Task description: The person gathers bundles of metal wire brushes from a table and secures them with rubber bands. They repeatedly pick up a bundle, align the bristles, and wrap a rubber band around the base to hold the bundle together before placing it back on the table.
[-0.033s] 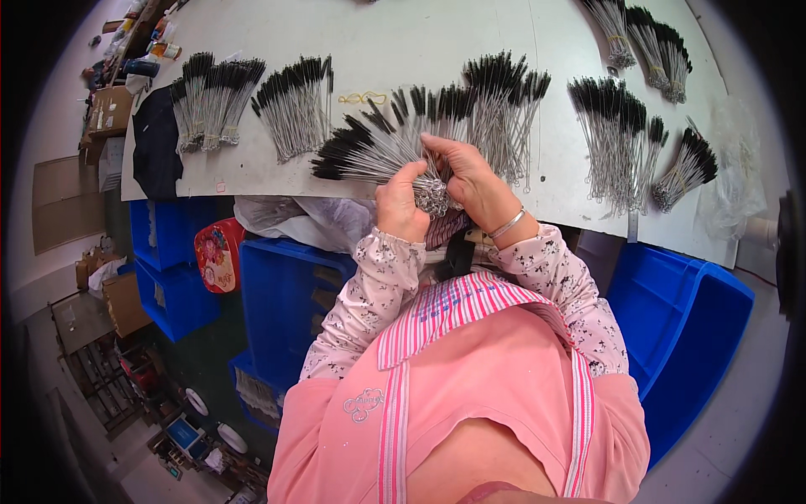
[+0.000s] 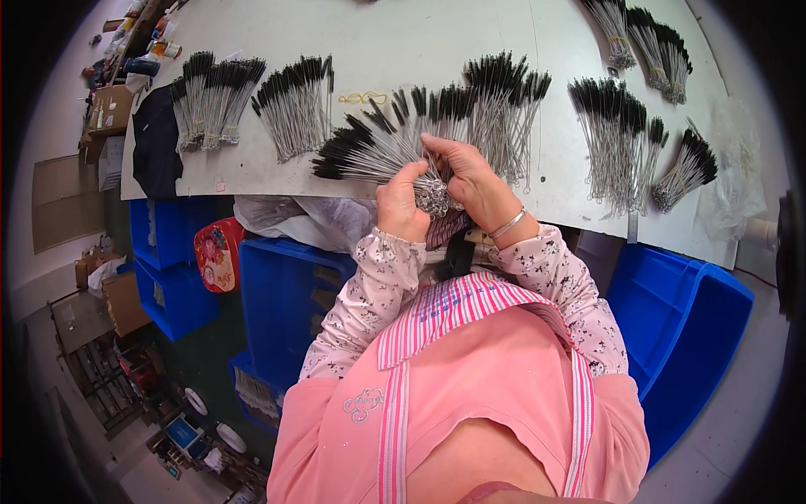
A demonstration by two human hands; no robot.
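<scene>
A fanned bunch of wire-handled brushes (image 2: 382, 157) with black bristle heads lies across both hands at the table's near edge. Its looped metal ends gather toward me, and the heads spread away to the left. My left hand (image 2: 403, 208) is closed round the looped-end side, thumb on the wires. From the right, my right hand (image 2: 480, 183) grips the same bunch near the loops, with its thumb and fingers among the wires. Some of its fingers are hidden. Just beyond the hands lies another pile of brushes (image 2: 502, 113), and yellow bands (image 2: 362, 97) rest to its left.
More brush bundles lie on the white table (image 2: 378, 42): two at left (image 2: 217, 101) (image 2: 294, 109), others at right (image 2: 613, 143) (image 2: 687, 172) and far right (image 2: 663, 55). Dark cloth (image 2: 157, 143) covers the left edge. Blue bins (image 2: 290, 294) (image 2: 672, 328) stand below the table on both sides.
</scene>
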